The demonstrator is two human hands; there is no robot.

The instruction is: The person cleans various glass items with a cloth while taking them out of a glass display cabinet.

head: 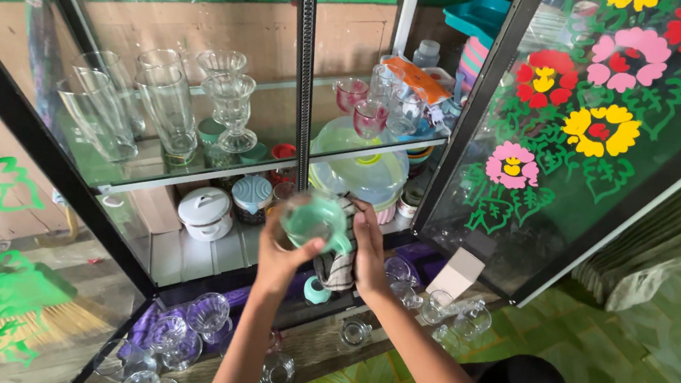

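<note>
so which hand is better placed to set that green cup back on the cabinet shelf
Probably the left. The left hand already grips the pale green cup in front of the middle shelf. The right hand is pressed on the striped cloth beside the cup, so it would have to let go first.

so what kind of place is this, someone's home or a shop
Most likely a home, at a glass-fronted crockery cabinet with painted flowers on its doors. Tall glasses stand on a shelf, glass cups sit below, and the hands hold a green cup and cloth.
</note>
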